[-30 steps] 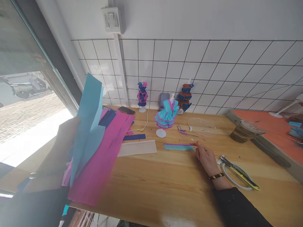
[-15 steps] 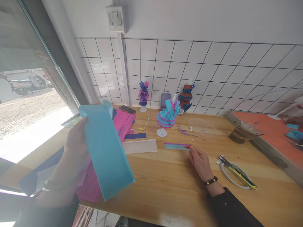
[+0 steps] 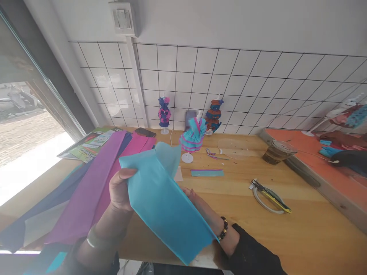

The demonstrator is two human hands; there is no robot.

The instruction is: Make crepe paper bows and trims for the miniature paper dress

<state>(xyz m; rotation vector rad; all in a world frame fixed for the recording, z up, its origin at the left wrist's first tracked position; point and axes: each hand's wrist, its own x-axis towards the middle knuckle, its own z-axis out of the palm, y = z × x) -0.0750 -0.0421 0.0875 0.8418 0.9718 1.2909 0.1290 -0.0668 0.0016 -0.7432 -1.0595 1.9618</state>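
A folded sheet of light-blue paper (image 3: 169, 206) hangs at a slant above the table. My left hand (image 3: 122, 189) grips its upper left edge, thumb on the front face. Partly behind the sheet's right edge is my right hand (image 3: 191, 194); its fingertips are mostly hidden, so I cannot tell whether they pinch the paper. Beyond that hand, a narrow blue strip with a pink edge (image 3: 207, 173) lies flat on the table. A small dress form in a ruffled blue and pink dress (image 3: 192, 136) stands farther back, with a white disc (image 3: 187, 158) in front.
Purple (image 3: 83, 191) and pink sheets are piled at the left, by the window. Scissors with a yellow edge (image 3: 271, 196) lie at right, near a drink cup (image 3: 278, 152). Two more dressed forms, one navy and pink (image 3: 164, 112) and one brown and blue (image 3: 213, 116), stand by the wall.
My left hand has carried the blue sheet to the right, over the table's middle. My right hand has let go of the pink-edged strip and moved left, behind the sheet.
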